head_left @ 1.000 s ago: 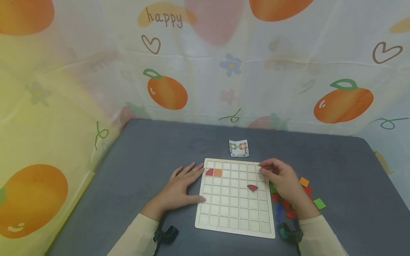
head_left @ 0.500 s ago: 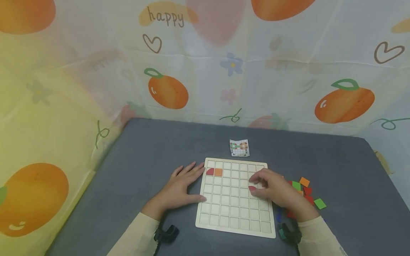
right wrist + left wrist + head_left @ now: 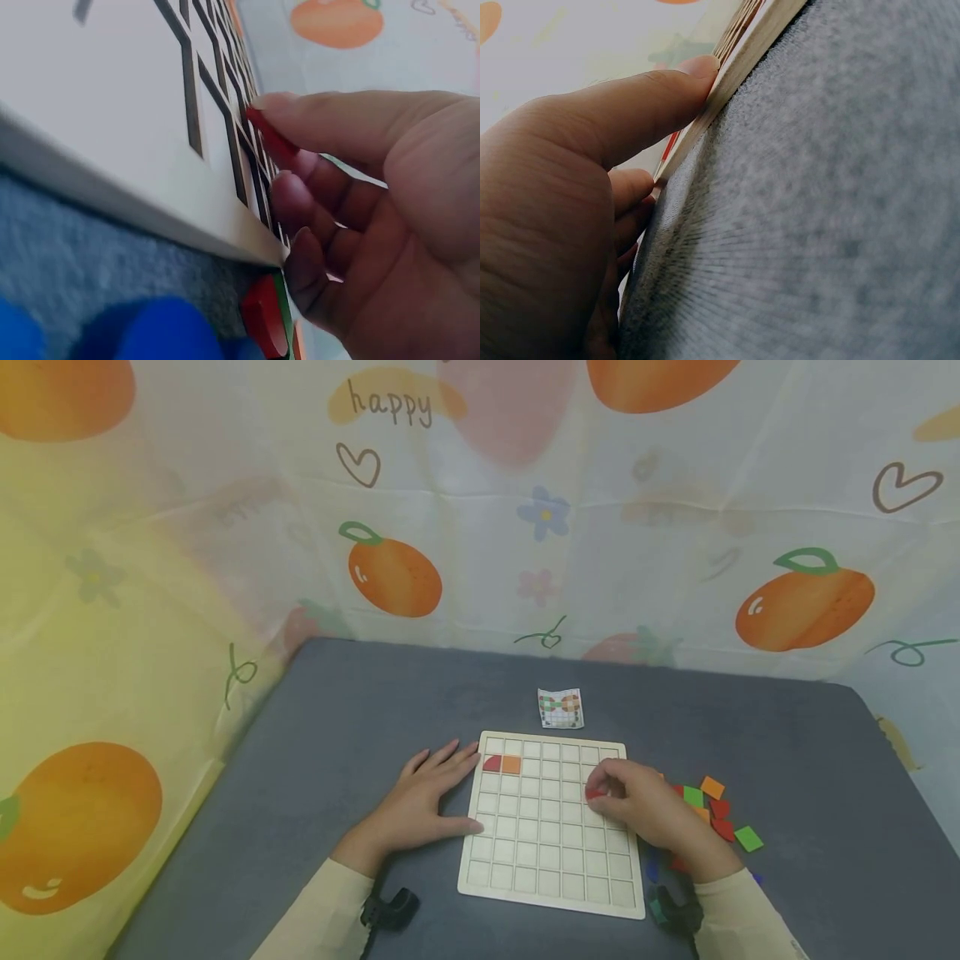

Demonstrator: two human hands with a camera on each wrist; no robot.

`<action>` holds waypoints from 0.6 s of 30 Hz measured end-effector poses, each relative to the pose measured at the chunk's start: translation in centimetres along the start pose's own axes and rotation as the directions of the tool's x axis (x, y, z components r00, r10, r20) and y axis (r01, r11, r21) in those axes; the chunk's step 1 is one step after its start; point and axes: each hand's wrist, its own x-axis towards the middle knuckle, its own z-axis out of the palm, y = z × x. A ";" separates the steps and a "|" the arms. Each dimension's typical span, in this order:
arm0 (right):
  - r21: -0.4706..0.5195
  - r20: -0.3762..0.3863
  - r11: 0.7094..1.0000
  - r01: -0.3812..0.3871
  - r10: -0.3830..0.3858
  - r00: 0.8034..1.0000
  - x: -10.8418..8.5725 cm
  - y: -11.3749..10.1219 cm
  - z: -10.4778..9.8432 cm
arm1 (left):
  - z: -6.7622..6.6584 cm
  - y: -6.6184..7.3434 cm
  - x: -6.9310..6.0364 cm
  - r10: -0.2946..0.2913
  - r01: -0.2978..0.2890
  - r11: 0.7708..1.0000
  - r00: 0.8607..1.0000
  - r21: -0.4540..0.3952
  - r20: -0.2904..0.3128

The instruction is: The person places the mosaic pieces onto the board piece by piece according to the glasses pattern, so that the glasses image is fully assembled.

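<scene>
A pale wooden grid board lies on the table, with a red quarter-circle piece and an orange square piece side by side in cells at its upper left. Over the board's right part, my right hand pinches a small red piece between thumb and fingers; its outline is partly hidden. My left hand lies at the board's left side with fingers spread, fingertips and thumb touching the edge, as the left wrist view also shows.
Right of the board lie several loose pieces, among them a green square, an orange square and a red piece. Blue pieces sit by the board's edge. A small printed pattern card lies beyond the board.
My right hand has come down and left from the board's upper right corner and taken hold of the red piece that lay on the grid. The left hand has stayed in place.
</scene>
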 end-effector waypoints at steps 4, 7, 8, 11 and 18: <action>0.022 -0.042 1.000 -0.015 0.016 0.999 0.2 -0.4 0.1 | 0.0 -0.1 0.0 0.002 -0.002 1.000 1.000 -0.001 -0.003; 0.057 -0.072 0.998 -0.035 0.039 0.997 0.5 -0.9 0.3 | 0.1 -0.2 0.0 0.009 -0.009 1.000 1.000 0.001 -0.007; 0.068 -0.080 0.997 -0.039 0.045 0.996 0.6 -1.0 0.4 | 0.1 -0.2 0.0 0.011 -0.011 1.000 1.000 0.001 -0.007; 0.085 -0.107 0.996 -0.033 0.042 0.993 0.9 -1.3 0.5 | 0.1 -0.2 0.0 0.012 -0.012 1.000 1.000 -0.001 -0.008; 0.126 -0.140 0.991 0.033 -0.015 0.990 1.7 -2.0 1.2 | 0.0 -0.1 0.0 -0.001 0.001 1.000 1.000 -0.010 -0.005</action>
